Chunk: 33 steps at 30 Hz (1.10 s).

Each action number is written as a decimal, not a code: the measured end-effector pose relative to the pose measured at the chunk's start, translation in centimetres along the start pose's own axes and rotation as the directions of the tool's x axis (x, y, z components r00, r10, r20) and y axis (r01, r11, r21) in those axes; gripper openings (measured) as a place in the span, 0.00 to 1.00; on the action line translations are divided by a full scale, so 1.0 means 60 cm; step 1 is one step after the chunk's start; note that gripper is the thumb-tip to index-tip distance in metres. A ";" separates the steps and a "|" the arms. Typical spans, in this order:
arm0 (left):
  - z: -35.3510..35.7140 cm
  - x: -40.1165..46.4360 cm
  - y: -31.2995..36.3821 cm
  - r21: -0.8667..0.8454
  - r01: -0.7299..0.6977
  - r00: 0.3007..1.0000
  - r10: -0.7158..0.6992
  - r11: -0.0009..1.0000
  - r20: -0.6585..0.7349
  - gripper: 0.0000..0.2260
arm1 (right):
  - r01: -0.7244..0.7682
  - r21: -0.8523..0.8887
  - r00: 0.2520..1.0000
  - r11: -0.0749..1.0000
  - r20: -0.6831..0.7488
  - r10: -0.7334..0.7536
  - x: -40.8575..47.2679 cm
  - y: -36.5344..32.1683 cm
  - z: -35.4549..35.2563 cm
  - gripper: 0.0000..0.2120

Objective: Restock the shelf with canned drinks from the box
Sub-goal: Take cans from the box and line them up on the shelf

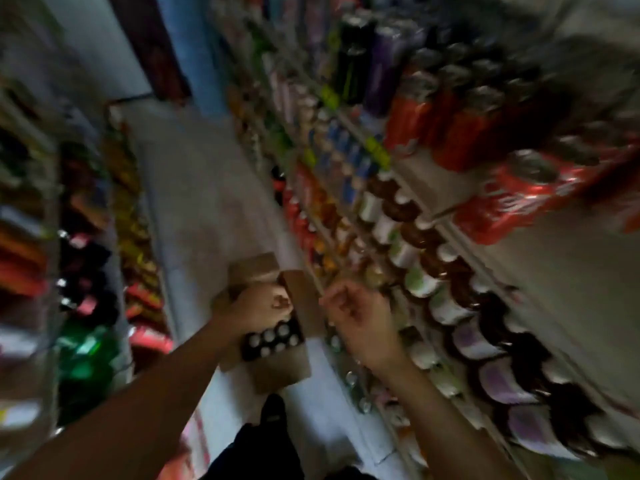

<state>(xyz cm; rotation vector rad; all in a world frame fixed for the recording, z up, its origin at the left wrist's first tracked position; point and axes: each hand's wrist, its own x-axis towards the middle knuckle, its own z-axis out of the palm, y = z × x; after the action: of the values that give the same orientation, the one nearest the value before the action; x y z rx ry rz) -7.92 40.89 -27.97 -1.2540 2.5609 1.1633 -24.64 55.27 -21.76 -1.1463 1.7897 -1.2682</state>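
An open cardboard box (pixel 294 370) stands on the floor of the aisle, flaps spread. Inside it are several dark canned drinks (pixel 273 338) with silver tops. My left hand (pixel 258 308) reaches down into the far end of the box, and its curled fingers appear to grip a can there, though blur hides the can itself. My right hand (pixel 356 322) hovers just right of the box, beside the shelf (pixel 415 164), with fingers loosely curled and nothing in them. The whole view is blurred by motion.
The shelf unit on the right holds rows of red cans (pixel 464 133), tall dark cans (pixel 356 57) and bottles (pixel 446 306). A second shelf (pixel 34 237) of snacks and bottles lines the left. The grey floor (pixel 207 188) runs between them. My dark shoe (pixel 273 410) is just behind the box.
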 end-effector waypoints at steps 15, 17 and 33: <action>0.354 0.128 -0.567 -0.284 0.513 0.853 -0.519 0.810 0.059 0.17 | -0.309 -0.635 0.764 0.708 0.277 0.583 0.227 0.702 0.495 0.17; 0.399 0.178 -0.646 -0.251 0.502 0.863 -0.497 0.828 0.086 0.23 | -0.274 -0.698 0.742 0.661 0.284 0.608 0.282 0.816 0.561 0.17; 0.503 0.266 -0.817 -0.111 0.268 0.937 -0.232 0.957 0.260 0.23 | -0.333 -0.817 0.656 0.471 0.159 0.738 0.345 1.146 0.682 0.17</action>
<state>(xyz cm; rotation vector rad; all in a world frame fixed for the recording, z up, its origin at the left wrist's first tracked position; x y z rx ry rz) 8.04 31.35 -84.73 -1.3241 2.1035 1.3697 -16.65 31.15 -100.41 -0.9706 2.0263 0.2338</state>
